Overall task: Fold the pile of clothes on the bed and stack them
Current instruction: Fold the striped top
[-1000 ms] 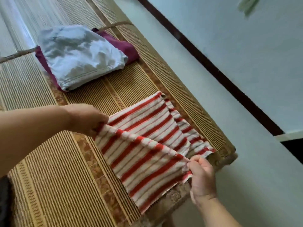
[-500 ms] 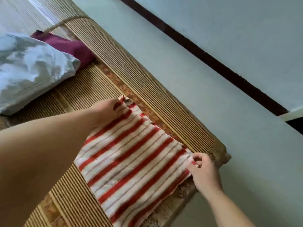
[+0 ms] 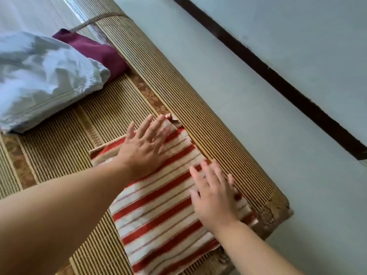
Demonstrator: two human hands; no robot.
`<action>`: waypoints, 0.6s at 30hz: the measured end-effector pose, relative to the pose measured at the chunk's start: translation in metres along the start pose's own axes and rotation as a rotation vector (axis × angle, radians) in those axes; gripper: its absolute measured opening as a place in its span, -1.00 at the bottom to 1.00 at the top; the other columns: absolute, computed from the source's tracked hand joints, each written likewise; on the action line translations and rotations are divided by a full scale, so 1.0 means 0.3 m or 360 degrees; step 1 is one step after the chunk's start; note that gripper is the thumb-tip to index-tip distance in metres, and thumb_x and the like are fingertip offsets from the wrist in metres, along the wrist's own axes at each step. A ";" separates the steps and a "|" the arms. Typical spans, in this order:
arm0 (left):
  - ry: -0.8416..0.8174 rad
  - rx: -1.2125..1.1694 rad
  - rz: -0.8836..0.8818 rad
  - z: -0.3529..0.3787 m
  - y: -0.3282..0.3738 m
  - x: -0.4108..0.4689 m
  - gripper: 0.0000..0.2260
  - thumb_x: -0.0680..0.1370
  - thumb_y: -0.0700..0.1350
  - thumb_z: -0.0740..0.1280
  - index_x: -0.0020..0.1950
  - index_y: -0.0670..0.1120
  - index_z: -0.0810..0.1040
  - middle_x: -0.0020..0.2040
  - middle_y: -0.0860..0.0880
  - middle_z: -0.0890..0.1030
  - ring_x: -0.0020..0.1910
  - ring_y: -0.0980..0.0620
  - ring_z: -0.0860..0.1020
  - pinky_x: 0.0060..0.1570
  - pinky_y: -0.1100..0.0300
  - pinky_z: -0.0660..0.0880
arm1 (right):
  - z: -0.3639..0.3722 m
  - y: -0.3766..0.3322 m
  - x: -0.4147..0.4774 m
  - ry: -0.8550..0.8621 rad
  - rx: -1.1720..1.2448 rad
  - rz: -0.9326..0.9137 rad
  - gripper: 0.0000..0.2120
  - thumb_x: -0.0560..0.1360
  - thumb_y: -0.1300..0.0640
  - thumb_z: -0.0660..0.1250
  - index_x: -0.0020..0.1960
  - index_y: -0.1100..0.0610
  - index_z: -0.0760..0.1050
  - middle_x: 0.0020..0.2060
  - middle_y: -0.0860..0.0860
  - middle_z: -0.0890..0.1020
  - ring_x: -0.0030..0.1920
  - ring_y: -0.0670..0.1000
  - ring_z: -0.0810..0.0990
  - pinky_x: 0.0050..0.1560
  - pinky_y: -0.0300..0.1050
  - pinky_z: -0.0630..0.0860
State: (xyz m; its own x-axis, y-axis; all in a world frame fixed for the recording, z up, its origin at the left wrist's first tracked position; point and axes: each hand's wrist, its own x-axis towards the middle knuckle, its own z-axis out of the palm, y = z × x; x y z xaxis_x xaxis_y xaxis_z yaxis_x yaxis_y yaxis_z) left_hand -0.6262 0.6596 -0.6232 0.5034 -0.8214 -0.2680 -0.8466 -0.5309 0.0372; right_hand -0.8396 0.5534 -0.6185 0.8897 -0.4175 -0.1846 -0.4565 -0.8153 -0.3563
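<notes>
A red-and-white striped cloth [image 3: 158, 213] lies folded flat on the bamboo bed mat [image 3: 59, 135], close to the bed's right edge. My left hand [image 3: 145, 147] lies flat on its far part with fingers spread and straight. My right hand [image 3: 214, 195] presses flat on its right side near the mat's edge. Further back on the left sits a stack: a pale blue-grey folded garment [image 3: 43, 76] on top of a maroon one [image 3: 99, 50].
The bed's edge and corner [image 3: 278, 207] are just right of the striped cloth, with pale floor [image 3: 258, 96] beyond. A dark baseboard strip [image 3: 278, 80] runs along the wall. Bare mat lies between the striped cloth and the stack.
The striped cloth's raised half has been folded over and laid flat. Both hands have let go of its corners and now lie flat on top of it.
</notes>
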 end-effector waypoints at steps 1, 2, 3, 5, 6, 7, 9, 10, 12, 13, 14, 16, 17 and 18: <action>-0.0097 -0.0007 0.0015 0.028 0.004 -0.020 -0.40 0.43 0.43 -0.37 0.35 0.28 -0.58 0.47 0.09 -0.49 0.43 0.03 -0.51 0.39 -0.12 -0.42 | 0.025 -0.012 0.054 -0.0156 -0.0006 -0.0094 -0.40 0.56 -0.12 0.11 0.54 -0.10 0.01 0.54 -0.04 -0.08 0.53 0.08 -0.23 0.41 0.32 -0.21; -0.0194 -0.0024 -0.0004 0.052 0.006 -0.030 -0.41 0.42 0.44 -0.36 0.31 0.30 -0.59 0.47 0.10 -0.48 0.44 0.02 -0.50 0.40 -0.12 -0.42 | 0.051 -0.019 0.108 -0.0282 -0.0055 -0.0148 -0.35 0.55 -0.22 -0.01 0.54 -0.11 -0.20 0.51 -0.07 -0.26 0.49 0.04 -0.38 0.39 0.29 -0.34; -0.0279 -0.0053 -0.0039 0.072 0.010 -0.028 -0.41 0.41 0.45 -0.33 0.29 0.32 -0.59 0.47 0.10 -0.47 0.44 0.02 -0.48 0.39 -0.11 -0.42 | 0.070 -0.016 0.154 -0.0375 -0.0125 -0.0162 -0.30 0.52 -0.30 -0.09 0.50 -0.11 -0.37 0.47 -0.07 -0.40 0.45 0.04 -0.48 0.34 0.27 -0.42; -0.0412 -0.0122 -0.0099 0.095 0.011 0.000 -0.39 0.44 0.46 -0.22 0.31 0.36 -0.55 0.46 0.13 -0.46 0.43 0.03 -0.48 0.37 -0.10 -0.44 | 0.089 0.009 0.226 -0.0537 -0.0276 -0.0134 -0.21 0.44 -0.42 -0.20 0.37 -0.09 -0.62 0.36 -0.08 -0.61 0.38 0.06 -0.60 0.27 0.26 -0.49; -0.0482 -0.0159 -0.0107 0.096 0.006 0.024 -0.38 0.47 0.44 -0.15 0.35 0.37 -0.49 0.47 0.14 -0.45 0.43 0.04 -0.48 0.37 -0.10 -0.44 | 0.089 0.026 0.251 -0.0622 -0.0344 -0.0121 -0.17 0.39 -0.47 -0.25 0.31 -0.07 -0.71 0.29 -0.10 -0.68 0.33 0.06 -0.65 0.24 0.25 -0.50; -0.0555 -0.0195 -0.0091 0.089 -0.006 0.046 -0.36 0.49 0.43 -0.08 0.41 0.37 -0.41 0.49 0.16 -0.42 0.45 0.04 -0.46 0.37 -0.11 -0.42 | 0.086 0.039 0.269 -0.0698 -0.0398 -0.0118 -0.13 0.33 -0.50 -0.28 0.26 -0.05 -0.75 0.24 -0.11 -0.72 0.30 0.06 -0.68 0.21 0.25 -0.51; -0.0586 -0.0268 -0.0006 0.052 -0.044 0.079 -0.37 0.51 0.40 0.01 0.47 0.37 -0.26 0.52 0.19 -0.33 0.50 0.04 -0.37 0.41 -0.15 -0.34 | 0.068 0.051 0.298 -0.0780 -0.0416 -0.0098 -0.04 0.26 -0.55 -0.27 0.32 -0.03 -0.71 0.25 -0.10 -0.72 0.32 0.08 -0.66 0.20 0.26 -0.50; -0.0516 -0.0302 0.0020 0.031 -0.075 0.080 -0.38 0.52 0.38 0.05 0.48 0.37 -0.19 0.55 0.20 -0.26 0.53 0.03 -0.29 0.44 -0.17 -0.27 | 0.053 0.040 0.319 -0.0758 -0.0368 -0.0083 0.00 0.26 -0.56 -0.22 0.41 -0.03 -0.62 0.32 -0.07 -0.67 0.38 0.08 -0.60 0.24 0.26 -0.46; -0.0323 -0.0345 -0.0118 0.002 -0.146 0.053 -0.37 0.51 0.35 0.13 0.49 0.37 -0.12 0.57 0.17 -0.13 0.55 -0.04 -0.12 0.46 -0.19 -0.12 | 0.016 0.003 0.375 -0.0569 -0.0209 -0.0018 0.01 0.32 -0.54 -0.07 0.53 -0.02 -0.38 0.49 -0.05 -0.42 0.50 0.07 -0.38 0.37 0.25 -0.31; -0.0266 -0.0374 -0.0310 -0.003 -0.188 0.026 -0.33 0.49 0.35 0.16 0.49 0.36 -0.12 0.58 0.12 -0.08 0.54 -0.10 -0.04 0.45 -0.20 -0.06 | -0.008 -0.018 0.412 -0.0469 -0.0132 0.0013 -0.01 0.35 -0.52 0.01 0.55 -0.03 -0.29 0.54 -0.04 -0.29 0.53 0.08 -0.27 0.41 0.25 -0.23; -0.0254 -0.0408 -0.0538 -0.003 -0.228 -0.006 -0.30 0.48 0.36 0.20 0.51 0.32 -0.09 0.58 0.07 -0.01 0.52 -0.14 0.04 0.44 -0.21 0.02 | -0.031 -0.036 0.455 -0.0412 -0.0047 0.0037 -0.04 0.38 -0.48 0.09 0.56 -0.04 -0.24 0.56 -0.03 -0.20 0.55 0.11 -0.19 0.44 0.26 -0.17; -0.0342 -0.0540 -0.0924 0.001 -0.315 -0.083 -0.31 0.47 0.32 0.27 0.52 0.21 0.09 0.49 -0.07 0.22 0.41 -0.16 0.26 0.35 -0.18 0.27 | -0.071 -0.088 0.548 -0.0435 0.0129 0.0076 -0.08 0.43 -0.37 0.22 0.56 -0.05 -0.19 0.57 -0.01 -0.10 0.54 0.17 -0.10 0.45 0.27 -0.05; -0.0397 -0.0684 -0.1020 0.004 -0.351 -0.121 -0.36 0.47 0.27 0.31 0.49 0.15 0.21 0.40 -0.09 0.33 0.30 -0.11 0.37 0.27 -0.13 0.40 | -0.085 -0.113 0.593 -0.0472 0.0187 0.0099 -0.10 0.45 -0.30 0.28 0.57 -0.04 -0.15 0.56 0.01 -0.03 0.54 0.19 -0.07 0.45 0.27 0.00; -0.0428 -0.0870 -0.1068 0.005 -0.379 -0.152 -0.44 0.47 0.20 0.35 0.42 0.10 0.32 0.30 -0.06 0.44 0.18 -0.04 0.45 0.15 -0.05 0.50 | -0.097 -0.135 0.636 -0.0505 0.0199 0.0114 -0.12 0.45 -0.24 0.33 0.57 -0.03 -0.08 0.55 0.04 0.06 0.52 0.21 0.00 0.44 0.27 0.06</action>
State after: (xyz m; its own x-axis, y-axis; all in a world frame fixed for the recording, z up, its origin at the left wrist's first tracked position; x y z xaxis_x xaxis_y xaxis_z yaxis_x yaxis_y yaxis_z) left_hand -0.5532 0.7576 -0.6166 0.7461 -0.2636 -0.6114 -0.1549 -0.9618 0.2257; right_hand -0.6512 0.4950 -0.6127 0.8194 -0.3106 -0.4817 -0.5320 -0.7248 -0.4377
